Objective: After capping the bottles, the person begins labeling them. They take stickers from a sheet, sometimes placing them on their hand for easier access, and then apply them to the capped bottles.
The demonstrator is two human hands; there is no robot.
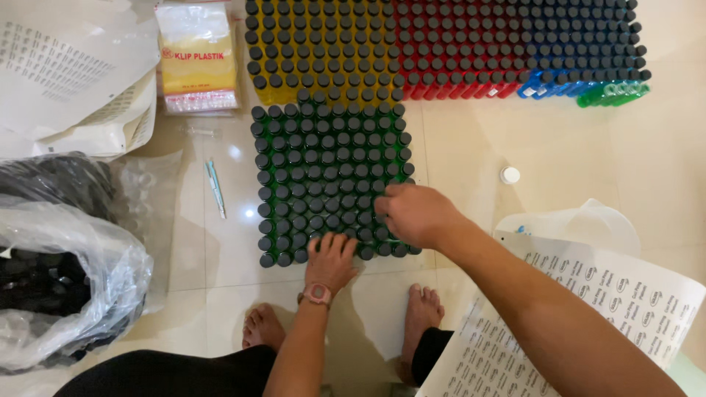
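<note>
- The left hand (332,259) lies flat with fingers spread on the near edge of the green bottles (323,165).
- The right hand (413,213) curls down over the bottles at the near right corner; whether it grips one, I cannot tell.
- The green bottles stand on the floor (544,147) in a tight square, all with black caps.
- Yellow bottles (316,44), red bottles (456,44) and blue bottles (581,44) stand behind them.
- A plastic bag (66,287) of black caps sits far left.

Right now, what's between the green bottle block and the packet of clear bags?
Head view: bare floor tile, nothing else, between the green bottle block and the packet of clear bags.
</note>
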